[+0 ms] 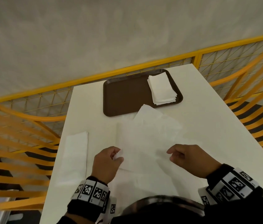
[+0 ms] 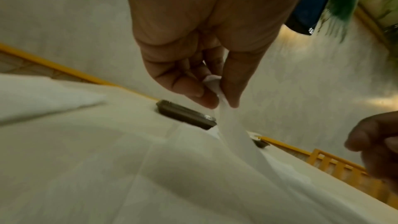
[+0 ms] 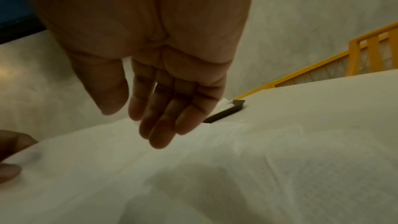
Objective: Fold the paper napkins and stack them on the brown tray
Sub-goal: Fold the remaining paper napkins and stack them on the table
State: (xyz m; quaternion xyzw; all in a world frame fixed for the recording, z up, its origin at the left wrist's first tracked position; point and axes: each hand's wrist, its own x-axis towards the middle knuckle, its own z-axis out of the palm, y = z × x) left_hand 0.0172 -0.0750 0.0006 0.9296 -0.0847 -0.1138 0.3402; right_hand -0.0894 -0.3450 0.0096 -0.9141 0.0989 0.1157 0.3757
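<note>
Several unfolded white napkins (image 1: 145, 139) lie overlapping in the middle of the white table (image 1: 208, 102). My left hand (image 1: 118, 155) pinches the near left corner of the top napkin (image 2: 232, 135) between thumb and forefinger and lifts it off the pile. My right hand (image 1: 170, 155) hovers just above the sheet's near right part with relaxed fingers (image 3: 159, 135) and holds nothing. The brown tray (image 1: 124, 94) sits at the far side, with a stack of folded napkins (image 1: 161, 88) on its right half.
One long folded napkin (image 1: 75, 157) lies alone near the table's left edge. Yellow slatted chairs (image 1: 14, 143) stand on both sides, and a yellow mesh railing (image 1: 143, 67) runs behind the far edge. A grey wall rises beyond it.
</note>
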